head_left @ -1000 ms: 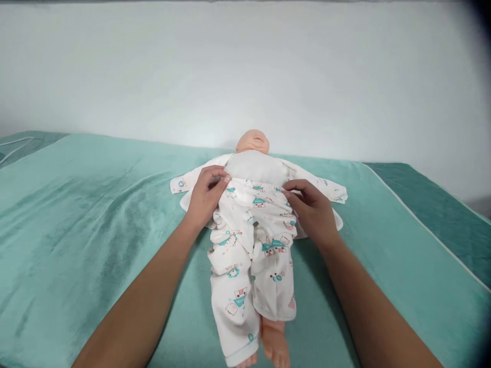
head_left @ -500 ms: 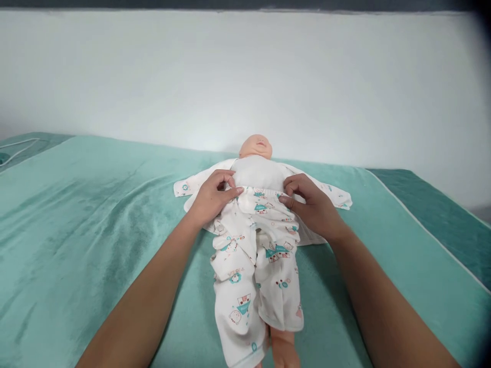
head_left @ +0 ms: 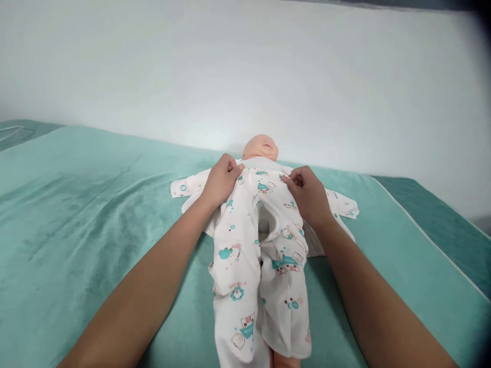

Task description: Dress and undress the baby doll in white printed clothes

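A baby doll (head_left: 261,147) lies on its back, head toward the wall. It wears white printed baby pants (head_left: 240,255) with an open crotch. My left hand (head_left: 223,179) pinches the waistband at its left side, and my right hand (head_left: 309,193) grips the waistband at the right. Between them the waistband is stretched up over the doll's chest. Under the doll a white printed baby jacket (head_left: 343,205) lies spread, its sleeves out to both sides. Part of a bare leg (head_left: 286,362) shows below the right pant leg.
A light green sheet (head_left: 95,220) with soft wrinkles covers the surface around the doll. Darker green cloth (head_left: 433,209) shows at the right, with more at the far left. Behind stands a white wall (head_left: 245,66).
Both hands have pulled the waistband up from the belly to the chest. The bunched pant legs are now smoother and the open crotch shows wider. The view has tilted slightly.
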`<state>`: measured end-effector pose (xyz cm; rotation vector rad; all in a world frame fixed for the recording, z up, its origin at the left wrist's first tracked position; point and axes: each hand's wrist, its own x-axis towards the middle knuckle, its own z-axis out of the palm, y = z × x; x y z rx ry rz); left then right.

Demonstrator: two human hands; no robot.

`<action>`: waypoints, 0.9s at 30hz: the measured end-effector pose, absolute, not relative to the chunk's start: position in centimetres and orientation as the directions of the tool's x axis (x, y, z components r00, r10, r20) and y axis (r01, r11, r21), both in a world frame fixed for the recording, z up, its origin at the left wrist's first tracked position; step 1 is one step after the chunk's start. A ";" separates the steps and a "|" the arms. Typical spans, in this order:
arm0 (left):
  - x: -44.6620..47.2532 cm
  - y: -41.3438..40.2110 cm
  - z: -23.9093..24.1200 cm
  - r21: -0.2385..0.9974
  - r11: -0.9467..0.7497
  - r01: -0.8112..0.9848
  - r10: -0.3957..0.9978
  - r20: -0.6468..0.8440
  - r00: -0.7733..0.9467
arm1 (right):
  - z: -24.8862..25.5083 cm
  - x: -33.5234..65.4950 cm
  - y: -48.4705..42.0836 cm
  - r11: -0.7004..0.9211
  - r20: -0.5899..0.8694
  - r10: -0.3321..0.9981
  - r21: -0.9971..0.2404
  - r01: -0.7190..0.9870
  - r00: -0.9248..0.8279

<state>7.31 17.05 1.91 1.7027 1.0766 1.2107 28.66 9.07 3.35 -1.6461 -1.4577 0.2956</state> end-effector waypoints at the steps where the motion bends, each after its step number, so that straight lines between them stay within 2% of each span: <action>1: 7.4 17.3 1.8 0.919 -0.349 0.181 0.930 0.316 0.186 | 3.2 28.8 9.0 0.129 0.365 0.903 -0.733 0.668 0.226; 3: 7.1 17.4 1.6 0.943 -0.316 0.105 0.934 0.290 0.211 | 3.1 29.2 9.1 0.228 0.370 0.925 -0.729 0.646 0.091; 6: 6.1 17.1 2.2 0.982 -0.191 -0.005 0.914 0.180 0.363 | 3.2 29.7 9.4 0.343 0.419 0.908 -0.723 0.600 -0.014; 8: 5.2 16.9 2.9 0.991 -0.132 0.003 0.868 0.114 0.483 | 3.4 29.9 9.8 0.364 0.433 0.901 -0.741 0.565 -0.013; 11: 4.1 16.7 3.9 0.978 -0.178 0.107 0.805 0.082 0.587 | 3.9 29.9 10.4 0.350 0.385 0.922 -0.804 0.481 -0.027; 14: 4.1 16.6 4.0 0.933 -0.314 0.175 0.806 0.165 0.569 | 4.2 29.7 10.5 0.312 0.320 0.946 -0.864 0.394 -0.048; 17: 5.1 16.4 3.5 0.850 -0.518 0.097 0.772 0.415 0.482 | 4.0 29.3 10.4 0.287 0.303 0.953 -0.896 0.339 -0.006; 19: 5.8 16.4 3.3 0.814 -0.579 0.043 0.736 0.500 0.456 | 3.7 29.1 10.4 0.291 0.314 0.949 -0.912 0.290 0.033; 21: 6.4 16.6 3.3 0.817 -0.573 0.067 0.745 0.485 0.459 | 3.2 28.9 10.6 0.300 0.325 0.944 -0.921 0.248 0.062; 23: 6.9 17.1 3.5 0.805 -0.570 0.165 0.767 0.450 0.458 | 2.7 28.9 10.9 0.293 0.324 0.941 -0.926 0.240 0.101; 27: 7.8 18.8 4.2 0.743 -0.587 0.322 0.789 0.437 0.432 | 1.8 29.2 11.8 0.254 0.336 0.905 -0.918 0.304 0.261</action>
